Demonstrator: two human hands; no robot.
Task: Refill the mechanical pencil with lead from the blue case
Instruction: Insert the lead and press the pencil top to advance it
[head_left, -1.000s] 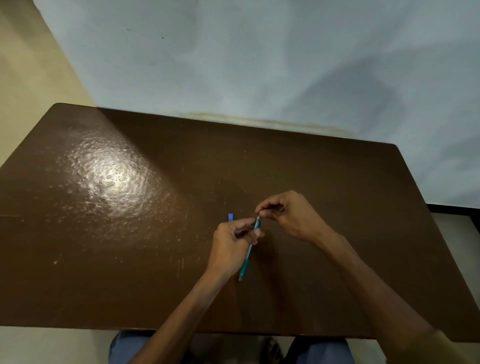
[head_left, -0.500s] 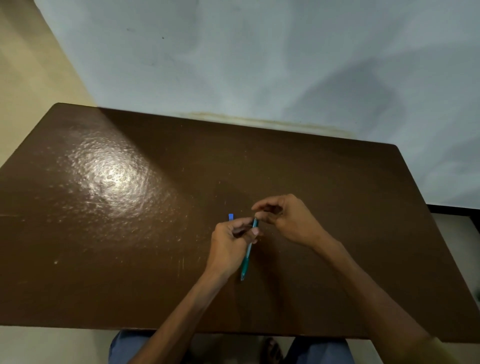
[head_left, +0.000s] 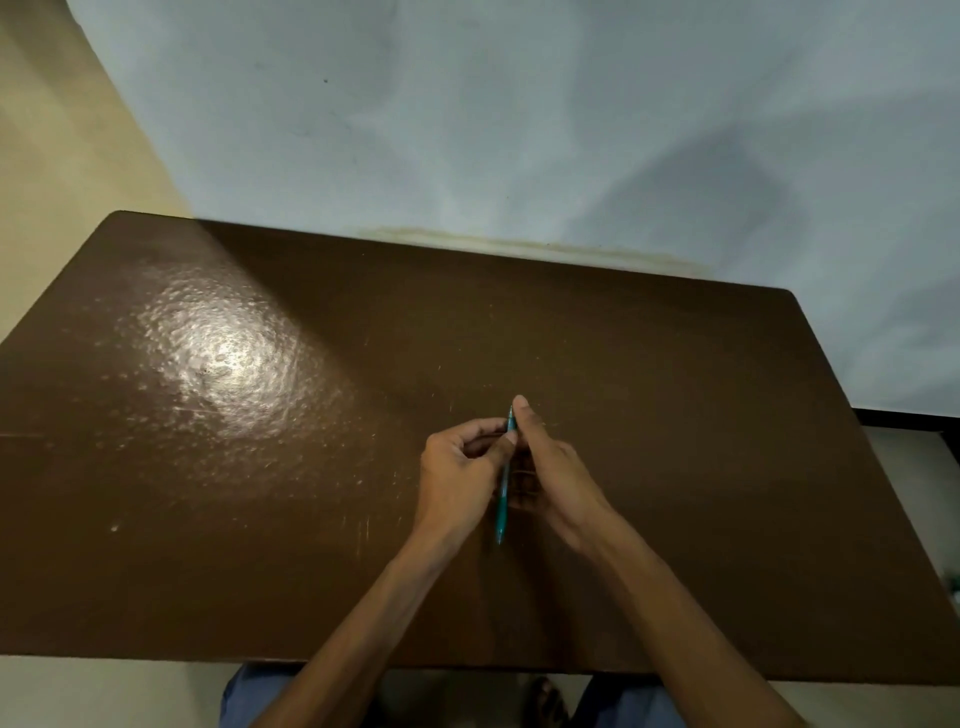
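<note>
The teal mechanical pencil (head_left: 502, 506) stands tilted above the brown table (head_left: 260, 467), tip pointing down toward me. My left hand (head_left: 460, 470) pinches its upper barrel between thumb and fingers. My right hand (head_left: 550, 470) is pressed against the pencil from the right, fingers curled beside the barrel and one finger stretched up along its top end. The blue case is hidden, and I cannot see any loose lead.
The table's near edge runs just below my forearms, with my knees in blue trousers and a sandalled foot under it. A pale wall rises behind the far edge. A bright glare patch (head_left: 218, 348) lies on the left of the tabletop.
My right hand has dropped from pinching above the pencil's top to closing alongside the barrel. The pencil now stands more upright, and the small blue case behind my left hand is out of sight.
</note>
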